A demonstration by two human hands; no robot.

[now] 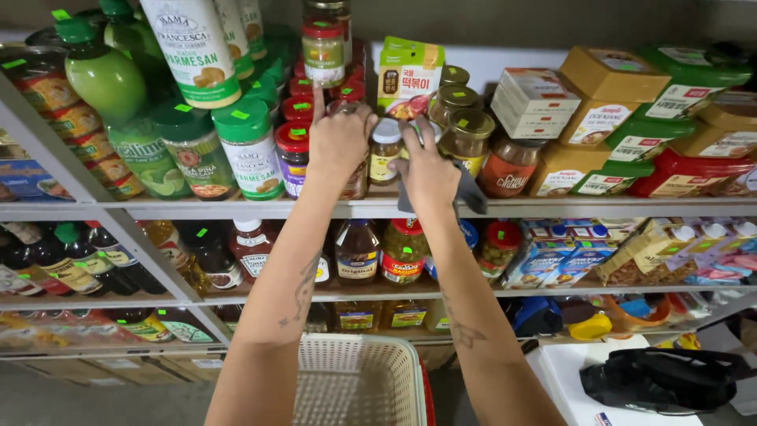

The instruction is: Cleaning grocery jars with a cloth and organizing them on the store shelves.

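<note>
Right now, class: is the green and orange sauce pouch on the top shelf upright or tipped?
Upright: the green and orange sauce pouch stands on end behind the jars, above the right hand.

Both hands reach the top shelf (236, 209): left hand (341, 140) grips a glass jar (356, 177); right hand (426, 162) touches a white-lidded jar (385, 150) beside it.

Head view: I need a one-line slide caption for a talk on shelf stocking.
Both hands, left hand and right hand, reach among jars on a crowded grocery shelf, above a white basket.
</note>
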